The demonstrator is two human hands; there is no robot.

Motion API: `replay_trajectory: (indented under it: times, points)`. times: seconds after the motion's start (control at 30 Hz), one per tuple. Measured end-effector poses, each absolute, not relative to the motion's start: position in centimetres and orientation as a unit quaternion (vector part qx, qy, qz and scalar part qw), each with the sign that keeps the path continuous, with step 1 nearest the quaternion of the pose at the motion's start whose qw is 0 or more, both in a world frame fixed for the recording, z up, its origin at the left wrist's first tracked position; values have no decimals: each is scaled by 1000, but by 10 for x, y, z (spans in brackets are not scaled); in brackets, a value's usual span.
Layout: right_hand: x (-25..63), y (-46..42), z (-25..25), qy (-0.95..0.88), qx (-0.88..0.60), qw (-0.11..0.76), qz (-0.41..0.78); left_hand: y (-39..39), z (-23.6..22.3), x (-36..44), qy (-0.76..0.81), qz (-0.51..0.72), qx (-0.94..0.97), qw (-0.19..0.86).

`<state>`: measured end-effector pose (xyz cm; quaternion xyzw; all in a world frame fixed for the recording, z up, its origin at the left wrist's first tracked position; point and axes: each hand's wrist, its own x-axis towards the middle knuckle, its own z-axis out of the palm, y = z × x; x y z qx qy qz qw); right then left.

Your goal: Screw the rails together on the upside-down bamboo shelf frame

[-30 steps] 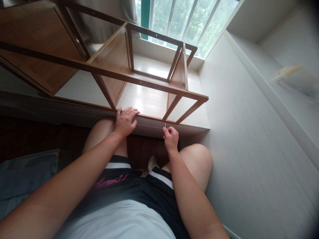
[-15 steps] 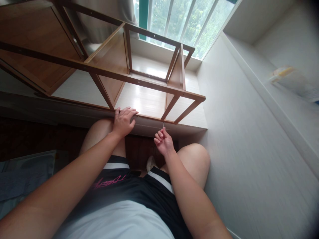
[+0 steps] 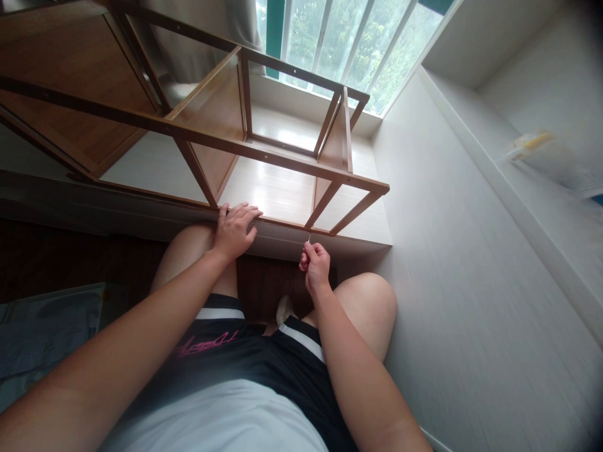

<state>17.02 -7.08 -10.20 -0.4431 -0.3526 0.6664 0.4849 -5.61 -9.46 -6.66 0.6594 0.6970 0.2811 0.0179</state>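
A brown wooden shelf rack [image 3: 282,157] lies on its side across a pale ledge. On its near lower rail rests my left hand [image 3: 238,229], palm down with the fingers spread. My right hand [image 3: 315,257] is closed in a pinch just in front of the rail's right part. From its fingertips a thin metal shaft [image 3: 309,237] points up to the rail, beside a crosspiece; it looks like a hex key. My fingers hide the rest of it, and its contact with the rail is too small to make out.
A pale wall panel [image 3: 461,251] closes off the right side. Behind the rack are a barred window [image 3: 348,44] and a grey curtain [image 3: 202,37]. My knees are under the ledge's front edge. A flat package [image 3: 51,326] lies low on the left.
My right hand has rotated at the wrist and shifted slightly right, still pinching the thin shaft. My left hand stays on the rail. The view has moved very slightly.
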Motion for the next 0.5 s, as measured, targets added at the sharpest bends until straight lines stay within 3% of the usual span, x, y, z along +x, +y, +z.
replay_trajectory:
  times: [0.5]
  points:
    - [176, -67, -103, -493, -486, 470, 547, -95, -67, -56, 698, 285, 656, 19]
